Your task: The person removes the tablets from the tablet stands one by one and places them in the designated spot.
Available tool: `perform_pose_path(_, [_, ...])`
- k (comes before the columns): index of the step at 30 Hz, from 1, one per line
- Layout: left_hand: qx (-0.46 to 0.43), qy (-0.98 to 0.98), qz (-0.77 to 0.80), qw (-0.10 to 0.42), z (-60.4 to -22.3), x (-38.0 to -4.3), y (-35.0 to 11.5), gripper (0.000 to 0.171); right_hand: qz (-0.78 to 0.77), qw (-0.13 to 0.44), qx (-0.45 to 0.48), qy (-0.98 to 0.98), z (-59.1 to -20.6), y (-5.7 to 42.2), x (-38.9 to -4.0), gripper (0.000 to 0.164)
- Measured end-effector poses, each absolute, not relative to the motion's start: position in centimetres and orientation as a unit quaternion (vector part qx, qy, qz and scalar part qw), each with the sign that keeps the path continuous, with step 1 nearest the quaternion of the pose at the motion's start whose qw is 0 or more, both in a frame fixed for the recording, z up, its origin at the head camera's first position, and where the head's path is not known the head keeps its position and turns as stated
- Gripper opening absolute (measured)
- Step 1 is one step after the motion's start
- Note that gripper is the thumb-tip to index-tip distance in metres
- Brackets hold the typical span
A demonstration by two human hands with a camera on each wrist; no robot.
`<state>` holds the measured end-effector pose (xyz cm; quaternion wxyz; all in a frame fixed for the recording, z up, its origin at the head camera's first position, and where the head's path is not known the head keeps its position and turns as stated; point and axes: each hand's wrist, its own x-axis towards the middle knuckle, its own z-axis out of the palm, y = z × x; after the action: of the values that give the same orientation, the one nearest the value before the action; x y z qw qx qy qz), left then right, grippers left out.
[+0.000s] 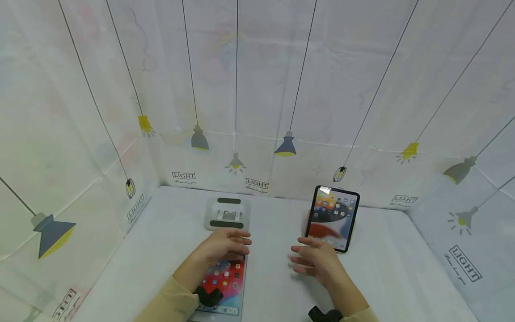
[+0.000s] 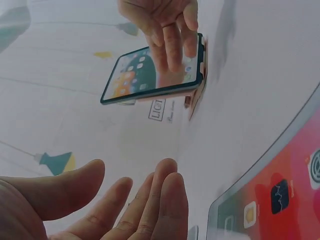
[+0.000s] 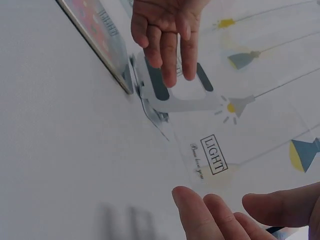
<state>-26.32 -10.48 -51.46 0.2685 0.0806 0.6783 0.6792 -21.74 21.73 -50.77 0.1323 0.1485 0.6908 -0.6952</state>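
My left hand hovers over the top end of a white-framed tablet, its screen lit red with app icons; the hand covers part of it. Just beyond that hand is a grey stand with dark pads. On the right, a black-framed tablet leans tilted on a pinkish stand, its screen lit. My right hand is in front of its lower edge. Neither hand holds anything; in the left wrist view the left fingers are extended, and in the right wrist view the right fingers are loosely extended.
A white table carries everything. Behind and at both sides hang pale cloth walls printed with lamps and the word LIGHT. Black wrist straps sit on both wrists.
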Motion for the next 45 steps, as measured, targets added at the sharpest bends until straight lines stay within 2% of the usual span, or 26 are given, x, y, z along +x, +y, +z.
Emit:
perform_pose_path(6, [0.091,0.674,0.679,0.276,-51.3,-26.7,-9.0,0.05,-0.697,0.129,0.132,0.693,-50.7,23.8,-21.7,0.057])
perform_pose_path(13, [0.086,0.655,0.697,0.28,-51.3,-26.8,-7.2,0.047,-0.692,0.114,0.148,0.697,-50.8,26.1,-21.2,0.055])
perform_pose_path(28, [0.087,0.633,0.719,0.274,-52.2,-27.3,-2.8,0.041,-0.698,0.094,0.189,0.684,-49.7,32.1,-20.2,0.07])
perform_pose_path(45, [0.095,0.608,0.735,0.284,-51.5,-30.6,-0.2,0.043,-0.677,0.075,0.185,0.709,-48.1,35.6,-21.0,0.07])
